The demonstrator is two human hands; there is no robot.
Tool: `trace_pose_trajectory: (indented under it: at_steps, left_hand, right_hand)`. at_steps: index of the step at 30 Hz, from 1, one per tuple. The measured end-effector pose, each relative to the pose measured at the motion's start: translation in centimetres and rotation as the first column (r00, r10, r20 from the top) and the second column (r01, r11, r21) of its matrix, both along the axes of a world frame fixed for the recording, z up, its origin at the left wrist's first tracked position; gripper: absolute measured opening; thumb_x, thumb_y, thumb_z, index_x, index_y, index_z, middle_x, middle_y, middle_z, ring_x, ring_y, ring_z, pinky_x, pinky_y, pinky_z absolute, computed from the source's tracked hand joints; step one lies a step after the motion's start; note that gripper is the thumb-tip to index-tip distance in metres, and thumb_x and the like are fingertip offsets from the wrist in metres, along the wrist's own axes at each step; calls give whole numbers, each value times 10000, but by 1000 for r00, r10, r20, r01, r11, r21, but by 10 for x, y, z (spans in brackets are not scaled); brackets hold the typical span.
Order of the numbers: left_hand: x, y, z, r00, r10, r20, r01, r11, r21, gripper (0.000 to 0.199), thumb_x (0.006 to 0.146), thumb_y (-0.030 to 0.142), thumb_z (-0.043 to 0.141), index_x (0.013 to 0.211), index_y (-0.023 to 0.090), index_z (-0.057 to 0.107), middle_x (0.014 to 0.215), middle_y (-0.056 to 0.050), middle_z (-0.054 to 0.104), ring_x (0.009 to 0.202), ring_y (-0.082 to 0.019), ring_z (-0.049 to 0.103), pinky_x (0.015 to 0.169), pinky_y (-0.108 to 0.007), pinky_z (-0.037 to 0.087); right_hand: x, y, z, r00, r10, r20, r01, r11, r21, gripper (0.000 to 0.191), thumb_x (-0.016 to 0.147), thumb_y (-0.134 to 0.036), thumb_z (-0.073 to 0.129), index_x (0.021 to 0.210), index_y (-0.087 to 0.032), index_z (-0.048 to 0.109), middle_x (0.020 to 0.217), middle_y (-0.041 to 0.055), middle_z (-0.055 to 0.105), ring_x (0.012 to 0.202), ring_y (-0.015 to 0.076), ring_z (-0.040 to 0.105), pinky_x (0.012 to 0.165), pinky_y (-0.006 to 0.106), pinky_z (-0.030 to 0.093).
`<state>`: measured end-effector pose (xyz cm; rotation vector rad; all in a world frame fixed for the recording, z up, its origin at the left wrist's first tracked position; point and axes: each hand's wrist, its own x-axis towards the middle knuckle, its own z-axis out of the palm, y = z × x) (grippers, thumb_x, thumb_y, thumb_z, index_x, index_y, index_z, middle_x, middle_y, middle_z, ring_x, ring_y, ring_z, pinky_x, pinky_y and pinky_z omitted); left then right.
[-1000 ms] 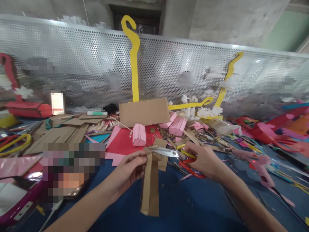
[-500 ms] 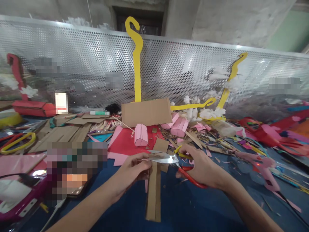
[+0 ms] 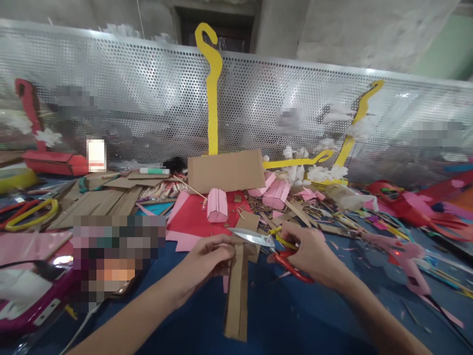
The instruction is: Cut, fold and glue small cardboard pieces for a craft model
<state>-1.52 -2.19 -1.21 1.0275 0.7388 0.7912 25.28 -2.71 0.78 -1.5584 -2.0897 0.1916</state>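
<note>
A long folded cardboard strip (image 3: 237,296) hangs down over the blue table, its upper end pinched by my left hand (image 3: 211,257). My right hand (image 3: 303,251) is wrapped round the scissors (image 3: 254,237), which have one yellow and one red handle. The blades point left across the top end of the strip, close to my left fingertips, and look nearly closed. Just beyond the blades lie a small cardboard piece (image 3: 248,222) and a pink box (image 3: 217,205) on red paper (image 3: 188,214).
A cardboard panel (image 3: 226,171) stands at the back before a yellow hook shape (image 3: 213,98). A pink glue gun (image 3: 404,256) lies right. Cardboard sheets (image 3: 98,204) and yellow-handled scissors (image 3: 33,215) lie left. A perforated metal barrier (image 3: 148,98) runs behind.
The scissor blades have drawn closer together over the strip's top end. Small cut bits now show beyond the blades. The view has shifted slightly.
</note>
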Motion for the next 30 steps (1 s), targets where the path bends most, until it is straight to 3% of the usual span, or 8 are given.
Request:
trace_pose_trajectory:
  at_steps: [3, 8, 14, 20, 26, 30]
  left_hand:
    - [0, 0, 2, 1000, 27, -13, -27, 999, -22, 289, 792, 398, 802, 980, 183, 755, 828, -40, 693, 844, -182, 646, 798, -297, 499]
    - [0, 2, 2, 995, 85, -45, -87, 996, -26, 318, 808, 374, 780, 1057, 179, 742, 901, -51, 717, 846, -175, 663, 806, -297, 516]
    - [-4, 6, 0, 977, 150, -154, -134, 985, 110, 274, 833, 365, 742, 1043, 190, 723, 878, -24, 687, 848, -190, 679, 823, -351, 561]
    - [-9, 10, -4, 946, 195, -260, -94, 930, 355, 240, 906, 334, 659, 1099, 203, 714, 890, -28, 681, 765, -157, 632, 678, -283, 517]
    - [-10, 9, -3, 944, 206, -259, -85, 906, 414, 218, 931, 312, 622, 1094, 196, 710, 933, -44, 709, 876, -200, 682, 772, -329, 527]
    - [-9, 8, -6, 945, 196, -260, -56, 884, 464, 234, 939, 319, 620, 1120, 196, 701, 1022, -69, 733, 948, -236, 705, 853, -385, 539]
  right_hand:
    - [1, 2, 1, 998, -25, -65, 25, 1000, -1, 408, 702, -371, 801, 704, -237, 416, 604, -72, 465, 582, 129, 401, 515, 233, 316]
    - [9, 5, 6, 997, -59, -42, 59, 998, -3, 368, 725, -461, 800, 832, -236, 530, 769, -9, 653, 695, 194, 589, 599, 269, 439]
    - [20, 2, 10, 990, -57, 127, 61, 998, -26, 413, 727, -505, 812, 973, -256, 593, 969, 39, 748, 834, 272, 699, 695, 337, 503]
    - [20, -3, 12, 984, -28, 174, 23, 999, 28, 414, 752, -441, 795, 1085, -280, 608, 1120, 62, 753, 922, 304, 735, 695, 339, 532]
    - [14, -4, 13, 981, -34, 190, 29, 999, 27, 440, 766, -465, 791, 1125, -290, 609, 1234, 83, 721, 1032, 337, 717, 768, 386, 546]
    - [8, -6, 13, 981, -31, 191, 28, 999, 17, 378, 788, -451, 773, 1088, -287, 612, 1179, 61, 734, 1025, 327, 714, 786, 385, 534]
